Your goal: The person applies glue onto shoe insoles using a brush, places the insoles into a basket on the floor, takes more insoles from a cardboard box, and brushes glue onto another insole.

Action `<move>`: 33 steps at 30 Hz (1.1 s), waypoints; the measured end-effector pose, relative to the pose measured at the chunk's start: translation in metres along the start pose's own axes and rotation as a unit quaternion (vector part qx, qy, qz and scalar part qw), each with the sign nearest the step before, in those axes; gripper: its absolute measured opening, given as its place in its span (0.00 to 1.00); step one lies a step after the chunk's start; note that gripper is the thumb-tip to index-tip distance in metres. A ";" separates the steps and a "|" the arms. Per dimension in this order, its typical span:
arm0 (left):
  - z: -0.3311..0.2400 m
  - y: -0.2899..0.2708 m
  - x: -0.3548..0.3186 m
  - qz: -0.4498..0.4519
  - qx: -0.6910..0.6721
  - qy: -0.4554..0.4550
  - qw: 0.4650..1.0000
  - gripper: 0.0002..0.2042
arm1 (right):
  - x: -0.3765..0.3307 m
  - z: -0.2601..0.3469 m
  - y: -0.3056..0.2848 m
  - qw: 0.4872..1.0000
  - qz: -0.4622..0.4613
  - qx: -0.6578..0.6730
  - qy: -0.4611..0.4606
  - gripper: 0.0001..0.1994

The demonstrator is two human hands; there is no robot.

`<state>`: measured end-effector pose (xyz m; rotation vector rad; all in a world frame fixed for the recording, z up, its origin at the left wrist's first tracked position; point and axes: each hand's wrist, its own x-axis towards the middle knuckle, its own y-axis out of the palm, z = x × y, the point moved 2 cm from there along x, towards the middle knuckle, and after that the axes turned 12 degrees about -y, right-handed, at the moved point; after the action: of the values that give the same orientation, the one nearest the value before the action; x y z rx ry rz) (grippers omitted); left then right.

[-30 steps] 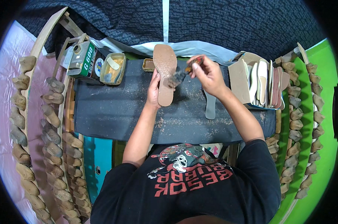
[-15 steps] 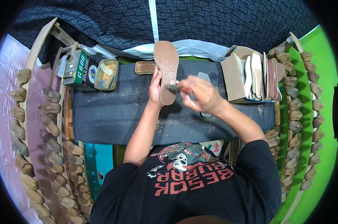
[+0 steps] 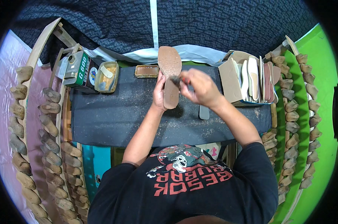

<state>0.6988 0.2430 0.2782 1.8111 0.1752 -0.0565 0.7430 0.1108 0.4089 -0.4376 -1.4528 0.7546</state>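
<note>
My left hand (image 3: 159,93) grips a brown shoe sole (image 3: 171,65) by its left edge, fingers behind it, and holds it up above the dark worktable. The upper part of the sole's face looks wet and shiny. In my right hand (image 3: 201,89) is a small brush (image 3: 175,80), its dark bristles touching the middle of the sole and a bit of red showing at the handle. Most of the handle is hidden by my fingers. Below the right hand a grey sole-shaped piece (image 3: 204,112) lies on the table, partly covered by my hand and wrist.
A small rectangular tray (image 3: 146,76) sits behind my left hand. Left of it stand a yellowish tub (image 3: 114,85) and a green-and-silver can (image 3: 75,69). A cardboard box (image 3: 228,80) of insoles is at the right. Racks of wooden shoe lasts (image 3: 49,108) flank the table (image 3: 113,123).
The brush has moved from near the sole's lower end up to its middle. The sole and my left hand have shifted slightly right and nearer.
</note>
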 end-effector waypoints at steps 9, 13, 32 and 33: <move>-0.009 -0.015 -0.001 0.041 0.096 -0.003 0.995 0.25 | -0.009 0.027 0.005 0.997 -0.012 0.075 0.032 0.12; -0.003 -0.005 -0.005 0.098 0.105 -0.038 0.989 0.24 | 0.002 -0.013 0.003 0.998 -0.039 0.006 0.042 0.11; 0.000 -0.002 -0.009 0.083 0.087 0.000 0.993 0.24 | 0.003 0.007 0.012 0.998 -0.007 0.024 0.049 0.11; 0.001 -0.004 -0.009 0.089 0.092 -0.014 0.992 0.24 | 0.008 -0.001 0.011 0.998 -0.014 0.009 0.059 0.10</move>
<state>0.6897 0.2426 0.2755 2.0014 -0.0139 0.0291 0.7412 0.1246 0.4074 -0.4391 -1.3392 0.7071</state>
